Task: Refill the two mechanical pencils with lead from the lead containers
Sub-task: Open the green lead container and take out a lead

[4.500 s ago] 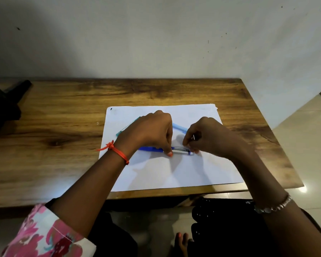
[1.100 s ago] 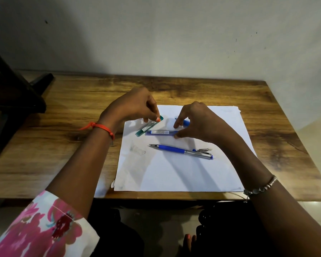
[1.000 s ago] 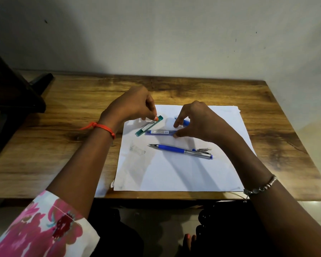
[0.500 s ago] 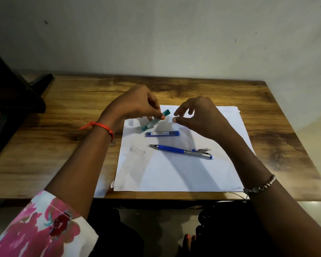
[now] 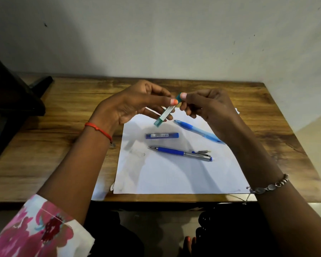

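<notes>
My left hand (image 5: 135, 102) holds a green lead container (image 5: 164, 115) tilted above the white paper (image 5: 174, 175). My right hand (image 5: 208, 108) pinches the container's green cap end (image 5: 178, 96) with thumb and forefinger. A blue lead container (image 5: 162, 135) lies flat on the paper below. A dark blue and silver mechanical pencil (image 5: 180, 153) lies in front of it, with a small silver cap piece (image 5: 205, 151) beside its rear end. A light blue mechanical pencil (image 5: 196, 130) lies slanted on the paper, partly under my right wrist.
The paper rests on a wooden table (image 5: 54, 145) against a grey wall. A black object (image 5: 9, 108) stands at the table's left end. The table's front edge is close to my lap.
My left hand has lifted the green lead container off the paper. My right hand left the blue container and light blue pencil and now grips the green container's cap end.
</notes>
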`<state>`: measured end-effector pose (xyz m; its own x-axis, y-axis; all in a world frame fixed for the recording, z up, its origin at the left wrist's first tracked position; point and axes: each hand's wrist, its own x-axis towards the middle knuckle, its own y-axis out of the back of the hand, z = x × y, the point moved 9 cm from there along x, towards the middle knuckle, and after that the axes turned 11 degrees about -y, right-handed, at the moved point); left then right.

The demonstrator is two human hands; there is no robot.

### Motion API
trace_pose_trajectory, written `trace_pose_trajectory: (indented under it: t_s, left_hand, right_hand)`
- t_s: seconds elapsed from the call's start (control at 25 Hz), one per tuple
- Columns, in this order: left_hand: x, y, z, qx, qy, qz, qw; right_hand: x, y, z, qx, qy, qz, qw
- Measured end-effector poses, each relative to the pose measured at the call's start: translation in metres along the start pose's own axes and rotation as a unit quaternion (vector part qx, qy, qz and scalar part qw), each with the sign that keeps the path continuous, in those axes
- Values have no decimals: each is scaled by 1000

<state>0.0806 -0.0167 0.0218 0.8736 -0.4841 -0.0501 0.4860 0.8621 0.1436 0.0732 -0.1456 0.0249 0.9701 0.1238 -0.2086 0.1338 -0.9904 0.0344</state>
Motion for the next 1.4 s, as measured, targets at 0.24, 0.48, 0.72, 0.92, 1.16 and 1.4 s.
trace_pose_trajectory:
  t_s: [0.24,0.48,0.72,0.92,1.16,1.4]
  left_hand:
    - [-8,-10,7,-92,13,-16,996]
    - [-8,-18,9,-119,23,-28,992]
    - [-9,-15,7,-126,39,-7,991]
    - [-10,-15,5,-143,48,-5,989]
    - [-12,-15,3,-150,58,-7,987]
    - [-13,-10,1,-140,61,-6,988]
  right_hand:
    - [-10,11,-10,130,32,26,991]
    - [-13,10,-14,135,52,14,989]
    - [-14,10,-15,116,62,14,991]
    - [-15,13,-18,116,77,27,990]
    - [-15,24,-17,166,68,68,981]
    - [-13,26,0,289,-48,32,956]
